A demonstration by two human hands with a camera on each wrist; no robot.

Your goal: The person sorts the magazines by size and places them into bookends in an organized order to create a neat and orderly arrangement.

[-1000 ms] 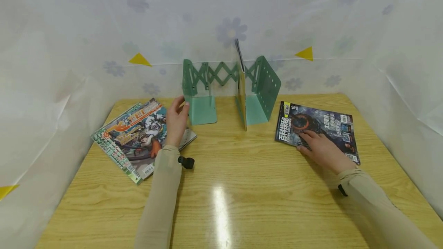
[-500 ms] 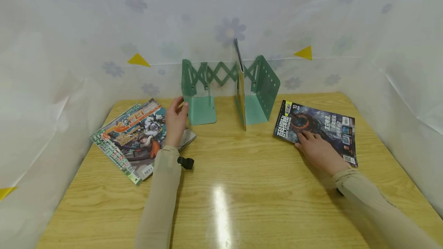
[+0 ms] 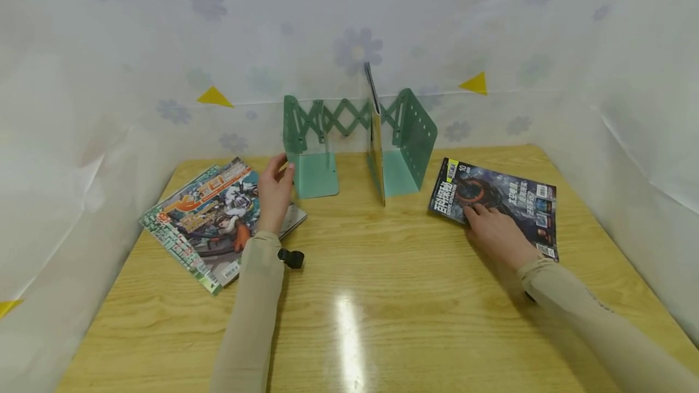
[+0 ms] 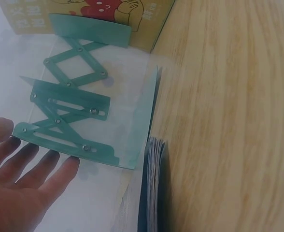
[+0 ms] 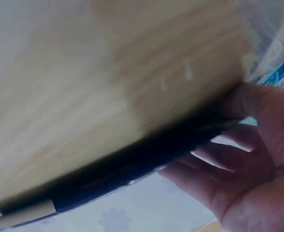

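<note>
The green expandable bookend (image 3: 420, 138) stands at the back of the table with one thin book (image 3: 378, 144) upright inside, near its right end. My left hand (image 3: 275, 199) touches the outside of the bookend's left end; in the left wrist view its fingertips lie along the edge of the green plate (image 4: 98, 153). My right hand (image 3: 499, 232) grips the near edge of a dark magazine (image 3: 513, 199) at the right. In the right wrist view the thumb and fingers of that hand (image 5: 248, 159) lie on opposite sides of the magazine's dark edge (image 5: 113, 179).
Several overlapping magazines (image 3: 210, 223) lie on the wooden table (image 3: 338, 272) at the left, partly under my left forearm. A pale flowered sheet (image 3: 306, 17) hangs behind and at both sides, with yellow triangles (image 3: 476, 84) on it.
The dark magazine has shifted slightly left with my right hand, whose fingers have moved from its cover to its near edge. My left hand stays at the bookend.
</note>
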